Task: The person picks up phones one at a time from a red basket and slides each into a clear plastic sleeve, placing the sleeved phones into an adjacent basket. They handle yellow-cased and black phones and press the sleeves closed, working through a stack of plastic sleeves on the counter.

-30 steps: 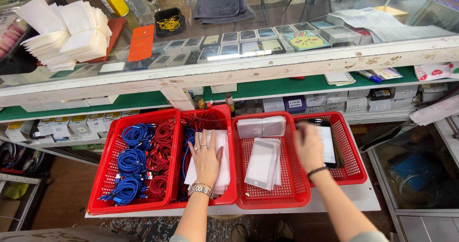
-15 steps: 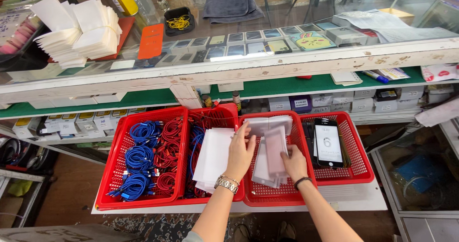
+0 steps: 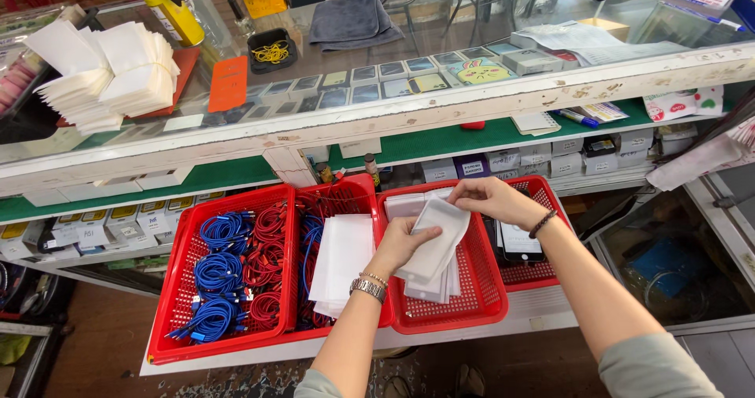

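- My left hand point(image 3: 403, 241) is closed on the lower part of a white pouch point(image 3: 437, 237), wrist with watch turned up.
- My right hand point(image 3: 494, 199) pinches the same white pouch at its top edge; both hands now meet on it above the middle red basket point(image 3: 472, 304).
- Change noted: a second ago the hands lay apart, left on the white sheets, right over the phone; half a second ago they were closing on the pouch stack. In my judgement one pouch has been lifted off for handling.
- More pouches remain stacked beneath it in the middle basket.
- Left of it, a stack of white sheets point(image 3: 342, 256) lies on red and blue cables point(image 3: 228, 272) in the left red basket point(image 3: 177, 288).
- A phone point(image 3: 521, 245) lies in the right basket, just beside my right wrist.
- The baskets sit on a white surface point(image 3: 543, 315) under a glass counter point(image 3: 393, 60).
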